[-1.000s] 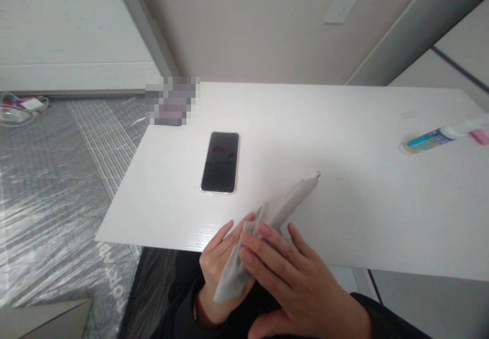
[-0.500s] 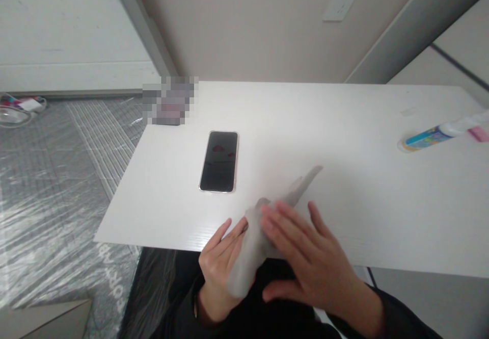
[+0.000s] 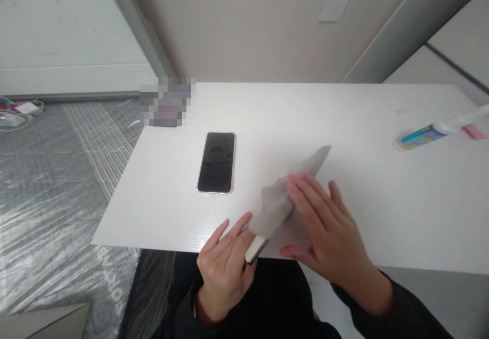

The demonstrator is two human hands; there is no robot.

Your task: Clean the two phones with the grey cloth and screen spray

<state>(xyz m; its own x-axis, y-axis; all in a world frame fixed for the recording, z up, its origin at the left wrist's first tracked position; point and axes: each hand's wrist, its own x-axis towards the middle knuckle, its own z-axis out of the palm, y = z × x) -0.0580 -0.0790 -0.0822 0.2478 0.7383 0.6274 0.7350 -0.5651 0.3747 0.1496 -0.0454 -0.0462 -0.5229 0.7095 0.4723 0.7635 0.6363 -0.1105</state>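
My left hand (image 3: 225,265) is closed around a small, slim item with a pale face and a dark edge (image 3: 255,249); most of it is hidden by the fingers, and I cannot make out its kind. To the right, my right hand (image 3: 326,237) has a thin grey cloth (image 3: 273,206) under its outstretched fingers, the thumb held apart. One end of the cloth reaches the item's upper end near my left fingertips, while the other juts out past my right fingers over the table. Farther off, a smartphone (image 3: 216,163) lies face up with a dark screen.
The white table (image 3: 362,120) stands against a wall with a power socket (image 3: 337,2). At the right lies a bottle with a blue label (image 3: 422,136), beside something pink (image 3: 474,131). A blurred-out item (image 3: 171,102) sits at the back left corner. Plastic sheeting (image 3: 64,201) covers the floor.
My right hand and the cloth have moved up and to the right, away from my left hand. The item's pale end is now uncovered. The left hand has stayed nearly still.
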